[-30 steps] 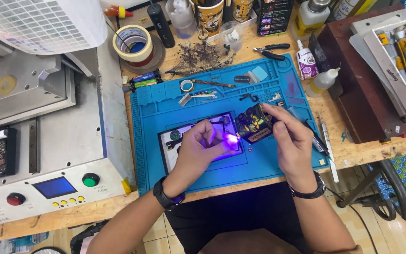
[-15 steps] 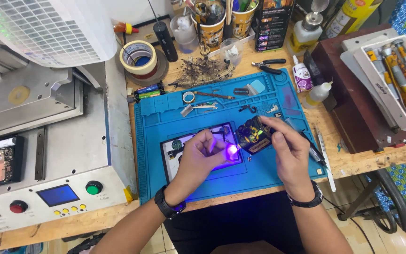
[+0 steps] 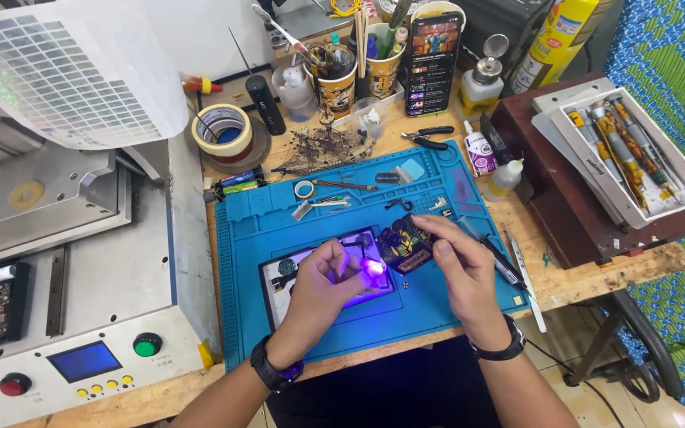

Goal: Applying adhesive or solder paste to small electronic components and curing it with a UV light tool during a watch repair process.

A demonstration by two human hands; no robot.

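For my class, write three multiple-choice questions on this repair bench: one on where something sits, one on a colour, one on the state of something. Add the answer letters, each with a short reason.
1. Where does the roll of tape lie?
A. On the wooden bench beyond the blue mat's far left corner
B. On the dark red box at the right
C. Under the left hand

2. What colour is the round button at the front of the grey machine, nearest the blue mat?
A. Yellow
B. Green
C. White

3. In what state is the small light at the left hand?
A. Dark
B. Glowing violet
C. Glowing orange

Answers: 1 A, the roll rests on bare wood just past that corner of the mat. 2 B, the button beside the small blue screen is green. 3 B, a violet glow shines between the left hand and the right hand.
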